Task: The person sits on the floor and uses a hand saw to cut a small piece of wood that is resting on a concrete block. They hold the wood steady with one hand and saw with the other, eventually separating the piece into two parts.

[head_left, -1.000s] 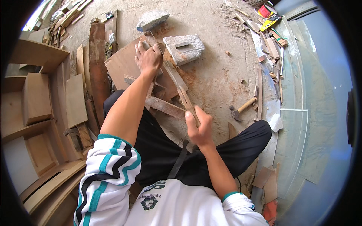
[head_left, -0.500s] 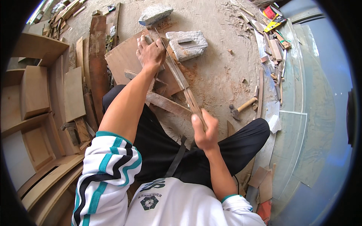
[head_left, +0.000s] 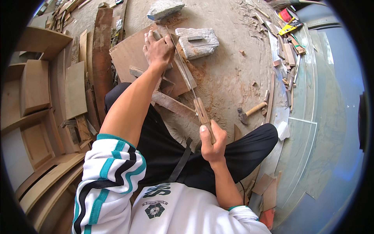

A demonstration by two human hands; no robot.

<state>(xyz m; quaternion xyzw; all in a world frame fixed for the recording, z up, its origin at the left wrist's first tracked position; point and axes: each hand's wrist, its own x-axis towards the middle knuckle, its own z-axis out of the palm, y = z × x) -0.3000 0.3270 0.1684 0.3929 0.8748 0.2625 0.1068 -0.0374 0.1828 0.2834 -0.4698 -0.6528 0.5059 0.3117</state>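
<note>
My right hand (head_left: 214, 142) is closed around the wooden handle (head_left: 200, 109) of a handsaw. Its thin blade (head_left: 189, 82) runs away from me along the right part of a brown wooden board (head_left: 128, 52). On the board's far part, beside the blade, my left hand (head_left: 159, 48) bears down with bent fingers gripping it. A narrow greyish piece shows partly from under that hand; what it is I cannot tell. Lengths of timber (head_left: 173, 104) lie beneath the board's near side, close to my left knee. Reddish sawdust (head_left: 198, 72) is scattered right of the blade.
Two pale stone blocks, one (head_left: 165, 9) beyond the board and one (head_left: 202, 45) right of it, rest on the floor. A hammer (head_left: 251, 112) lies near my right knee. Wood scraps (head_left: 288, 54) and glass sheets (head_left: 307, 97) line the right. Wooden drawer-like frames (head_left: 37, 89) stand left.
My right hand has drawn the saw back toward me, so more blade shows between handle and board. My left hand stays on the board. The whole view has shifted slightly.
</note>
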